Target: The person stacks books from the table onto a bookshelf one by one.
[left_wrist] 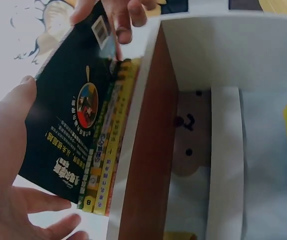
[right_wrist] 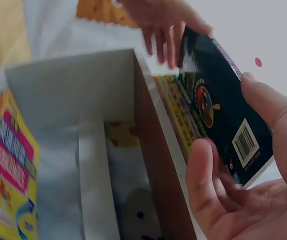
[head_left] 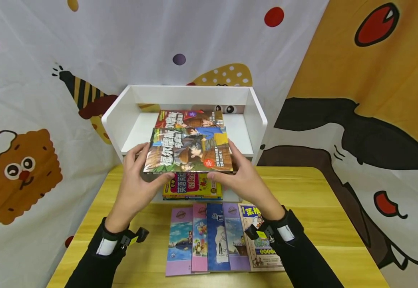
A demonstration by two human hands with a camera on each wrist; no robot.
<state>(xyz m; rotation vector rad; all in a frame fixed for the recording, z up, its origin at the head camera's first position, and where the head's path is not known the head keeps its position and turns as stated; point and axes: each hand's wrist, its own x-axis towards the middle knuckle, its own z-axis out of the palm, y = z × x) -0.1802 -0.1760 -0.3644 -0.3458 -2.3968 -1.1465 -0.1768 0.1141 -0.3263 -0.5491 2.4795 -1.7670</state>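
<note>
My left hand [head_left: 131, 180] and right hand [head_left: 246, 180] hold a glossy illustrated book [head_left: 191, 150] by its two sides, thumbs at the near edge. It is tilted over the top of a white shelf [head_left: 257, 120]. Behind it, a similar book with a reddish cover [head_left: 166, 118] lies on that top board, partly covered. In the left wrist view the held book's dark back cover [left_wrist: 63, 125] faces the camera, close to the spines of several stacked books [left_wrist: 103, 170]. The right wrist view shows its barcode [right_wrist: 245, 141] beside my right fingers.
Yellow-covered books [head_left: 192, 188] lie on the lower shelf level. Along the wooden table [head_left: 320, 208] in front are a blue book [head_left: 217, 240], purple and pink ones, and a beige book [head_left: 263, 256] partly behind my right wrist. A printed cloth [head_left: 122, 40] hangs behind.
</note>
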